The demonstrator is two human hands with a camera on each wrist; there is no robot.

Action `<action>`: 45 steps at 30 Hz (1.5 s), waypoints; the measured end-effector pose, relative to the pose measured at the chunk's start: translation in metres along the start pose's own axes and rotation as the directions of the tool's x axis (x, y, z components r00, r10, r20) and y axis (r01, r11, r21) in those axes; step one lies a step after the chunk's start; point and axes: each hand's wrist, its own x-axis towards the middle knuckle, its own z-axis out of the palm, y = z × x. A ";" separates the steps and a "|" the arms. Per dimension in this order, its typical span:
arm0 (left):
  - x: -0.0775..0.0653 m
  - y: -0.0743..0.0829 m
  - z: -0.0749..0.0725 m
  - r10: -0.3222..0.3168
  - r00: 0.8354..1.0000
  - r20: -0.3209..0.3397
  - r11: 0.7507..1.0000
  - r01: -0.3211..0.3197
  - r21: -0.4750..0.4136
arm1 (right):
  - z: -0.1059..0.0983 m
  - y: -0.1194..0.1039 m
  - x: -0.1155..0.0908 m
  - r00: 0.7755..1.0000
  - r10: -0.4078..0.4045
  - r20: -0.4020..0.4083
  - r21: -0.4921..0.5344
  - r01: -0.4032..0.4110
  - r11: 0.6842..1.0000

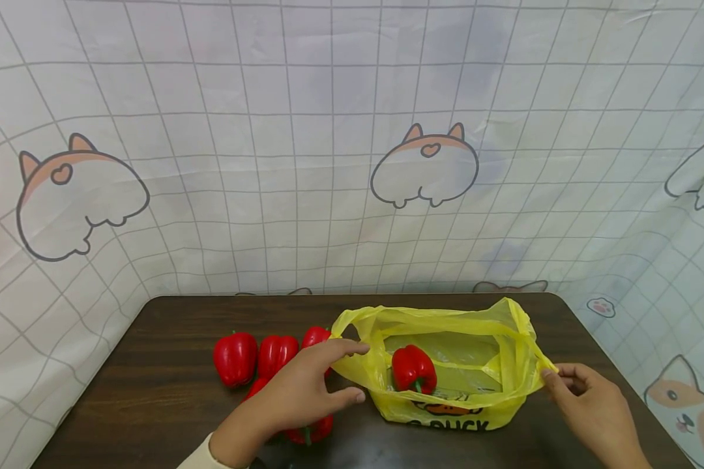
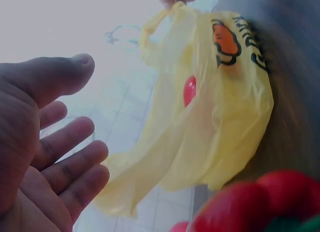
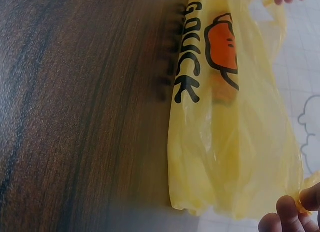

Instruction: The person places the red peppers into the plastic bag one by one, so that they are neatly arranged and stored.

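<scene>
A yellow plastic bag (image 1: 381,398) with a duck print stands on the table, its mouth spread wide. One red bell pepper (image 1: 413,370) lies inside at its left. My right hand (image 1: 598,407) pinches the bag's right handle between thumb and fingers, also visible at the right wrist view's lower corner. By the left handle, my left hand (image 1: 302,384) is spread with thumb and fingers apart and nothing in its grasp. Several more red bell peppers (image 1: 235,359) lie to the left of the bag, some partly hidden behind the left hand and forearm.
The dark wood-grain table (image 1: 152,397) reaches back to a white cloth (image 1: 305,228) with a grid and cartoon dogs, which hangs behind it and along both sides. A red pepper (image 2: 250,207) shows close beneath the left hand in the left wrist view.
</scene>
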 end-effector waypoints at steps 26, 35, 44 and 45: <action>-0.052 -0.037 -0.042 -0.182 0.979 -0.096 0.979 0.172 -0.105 | -0.001 -0.002 0.001 1.000 0.010 0.010 -0.004 -0.010 1.000; -0.060 -0.048 -0.053 -0.220 0.962 -0.159 0.975 0.216 -0.043 | 0.001 -0.002 0.001 1.000 0.015 -0.004 -0.003 -0.015 1.000; -0.072 -0.073 -0.061 -0.165 0.950 -0.265 0.978 0.192 0.081 | 0.000 -0.001 -0.001 1.000 -0.005 -0.009 -0.007 0.005 1.000; -0.073 -0.076 -0.062 -0.159 0.950 -0.270 0.977 0.190 0.092 | 0.000 -0.001 -0.001 1.000 -0.006 -0.007 -0.007 0.005 1.000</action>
